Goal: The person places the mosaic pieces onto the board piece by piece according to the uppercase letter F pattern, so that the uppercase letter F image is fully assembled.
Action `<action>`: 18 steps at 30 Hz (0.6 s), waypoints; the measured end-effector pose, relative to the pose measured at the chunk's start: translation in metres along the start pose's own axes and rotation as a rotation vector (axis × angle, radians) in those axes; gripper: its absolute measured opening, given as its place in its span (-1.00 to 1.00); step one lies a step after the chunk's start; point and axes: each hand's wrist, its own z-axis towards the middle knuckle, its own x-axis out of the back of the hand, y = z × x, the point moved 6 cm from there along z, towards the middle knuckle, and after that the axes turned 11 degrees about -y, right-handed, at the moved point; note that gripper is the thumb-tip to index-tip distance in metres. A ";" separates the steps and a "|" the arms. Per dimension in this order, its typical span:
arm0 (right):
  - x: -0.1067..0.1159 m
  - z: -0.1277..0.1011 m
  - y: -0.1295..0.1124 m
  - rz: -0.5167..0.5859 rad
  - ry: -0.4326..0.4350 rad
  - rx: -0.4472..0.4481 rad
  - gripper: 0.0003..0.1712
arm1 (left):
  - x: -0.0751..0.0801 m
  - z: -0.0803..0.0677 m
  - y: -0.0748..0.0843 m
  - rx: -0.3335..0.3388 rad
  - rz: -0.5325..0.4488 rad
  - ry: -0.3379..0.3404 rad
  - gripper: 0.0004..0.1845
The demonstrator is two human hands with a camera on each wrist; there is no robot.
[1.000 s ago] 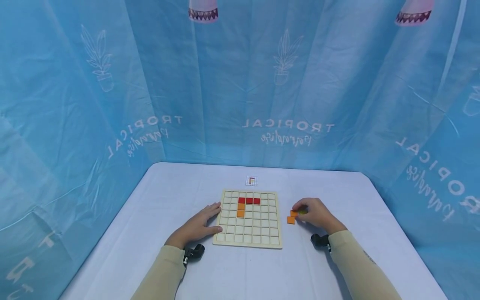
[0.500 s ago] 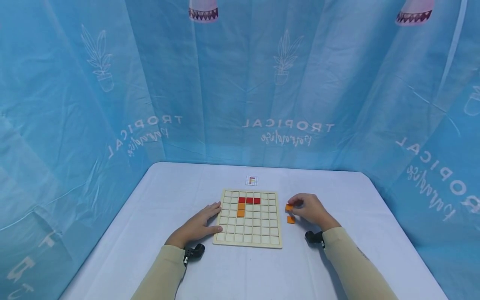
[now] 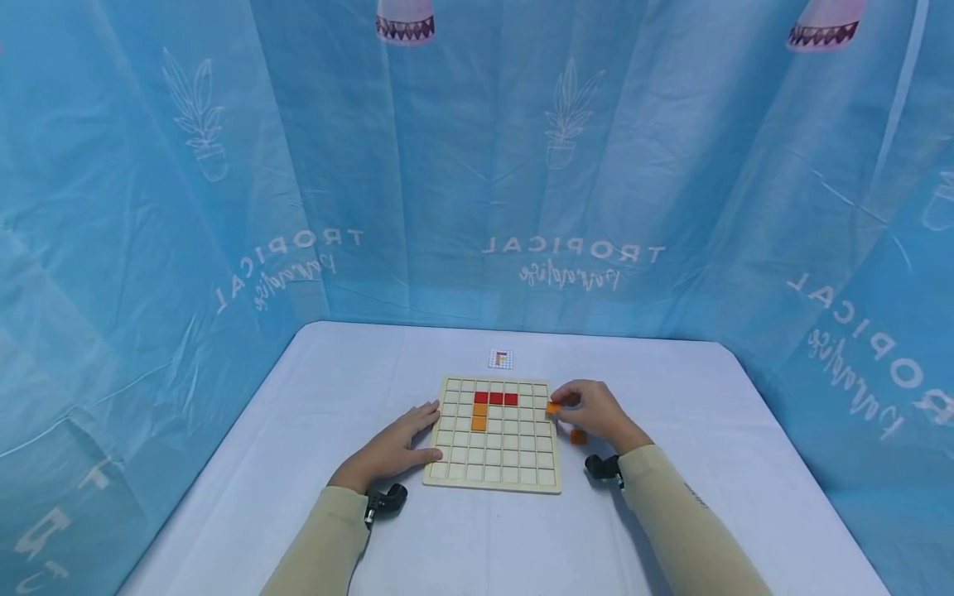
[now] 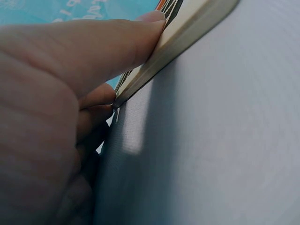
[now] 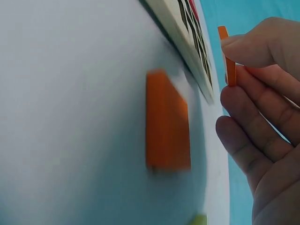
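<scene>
A wooden grid board point(image 3: 493, 463) lies on the white table, with a row of red tiles point(image 3: 495, 398) and two orange tiles point(image 3: 479, 416) set below its left end. My left hand point(image 3: 398, 443) rests flat against the board's left edge, and its thumb point(image 4: 117, 42) presses the board's rim point(image 4: 187, 33). My right hand point(image 3: 589, 410) pinches a small orange tile point(image 3: 553, 407) point(image 5: 228, 58) over the board's right edge. Another orange tile point(image 3: 578, 436) point(image 5: 166, 126) lies on the table beside the board, under my right hand.
A small pattern card point(image 3: 500, 359) lies on the table behind the board. A greenish tile point(image 5: 199, 219) shows at the table near the loose orange tile. Blue printed curtains point(image 3: 477, 165) close in the table on three sides.
My right hand has lifted an orange tile from the table and carried it left to the board's right edge. One orange tile stays on the table. My left hand has not moved.
</scene>
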 end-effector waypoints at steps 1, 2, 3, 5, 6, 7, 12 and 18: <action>-0.002 0.001 -0.002 -0.002 -0.003 0.005 -0.75 | 0.000 0.000 0.000 0.001 0.000 -0.001 -0.06; -0.005 0.003 -0.004 -0.004 -0.004 0.014 -0.76 | 0.000 0.000 0.001 0.000 -0.004 0.001 -0.06; -0.007 0.004 -0.007 -0.008 -0.006 0.022 -0.76 | 0.001 -0.001 0.001 -0.001 -0.003 0.003 -0.06; -0.011 0.006 -0.012 -0.017 -0.007 0.039 -0.76 | 0.000 -0.001 0.001 0.001 -0.002 0.003 -0.06; -0.014 0.007 -0.015 -0.019 -0.009 0.052 -0.76 | 0.000 -0.001 0.001 0.000 -0.002 0.004 -0.07; -0.016 0.008 -0.017 -0.016 -0.010 0.068 -0.76 | 0.000 -0.001 0.000 -0.001 -0.001 0.004 -0.07; -0.027 0.013 -0.029 -0.012 -0.037 0.150 -0.77 | -0.001 0.000 -0.001 -0.011 0.003 0.003 -0.07; -0.043 0.018 -0.043 -0.015 -0.083 0.207 -0.77 | -0.001 0.002 -0.003 -0.012 0.007 0.005 -0.06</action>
